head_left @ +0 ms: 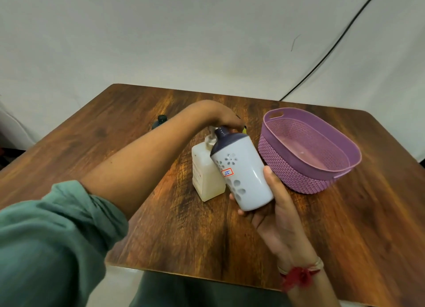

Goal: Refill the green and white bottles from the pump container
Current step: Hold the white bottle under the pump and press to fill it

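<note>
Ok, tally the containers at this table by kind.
Pump container: 1
White bottle: 1
Dark bottle: 1
Basket: 1
Total: 4

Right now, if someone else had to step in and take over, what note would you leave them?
Left hand is on the pump head of the pale translucent plastic pump container, fingers mostly hidden.
Right hand grips the white plastic bottle with dark top, tilted toward the pump spout.
A small dark bottle, likely the green one, stands behind the left forearm.
The purple woven-look plastic basket sits to the right.
Fill levels unseen. White bottle seems in progress, and the dark one is not yet done.
</note>
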